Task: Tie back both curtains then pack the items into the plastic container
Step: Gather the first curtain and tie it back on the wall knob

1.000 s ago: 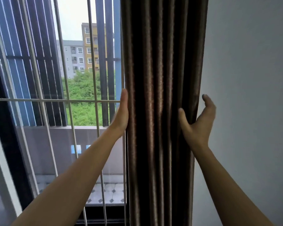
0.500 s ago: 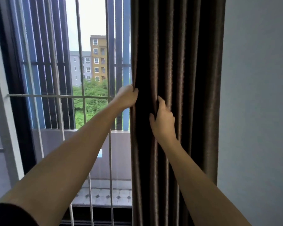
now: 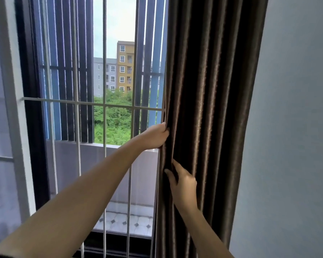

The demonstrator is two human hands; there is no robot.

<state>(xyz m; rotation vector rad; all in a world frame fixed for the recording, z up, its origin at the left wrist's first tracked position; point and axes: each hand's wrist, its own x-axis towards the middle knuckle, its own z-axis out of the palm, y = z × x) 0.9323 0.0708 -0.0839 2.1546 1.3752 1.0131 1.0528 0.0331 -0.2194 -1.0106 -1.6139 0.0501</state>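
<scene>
While hanging bunched in pleats, curtain [image 3: 209, 108]: dark brown, filling the centre-right of the frame from top to bottom, between window bars [image 3: 104, 107] and wall [image 3: 296, 127].
Left hand [image 3: 153, 135]: centre of the frame, fingers curled round the curtain's left edge, gripping a fold.
Right hand [image 3: 183, 181]: lower centre, below the left hand and apart from it, thumb and fingers pinching a fold near the same edge; fingertips partly hidden in the pleats.
Window bars: white, left half of the frame, just beside the curtain edge.
Wall: plain grey, right side of the frame, beside the curtain.
Outside: blue slats [image 3: 63, 71] at upper left, green trees [image 3: 116, 118] at centre, yellow and grey buildings [image 3: 125, 66] above them.
</scene>
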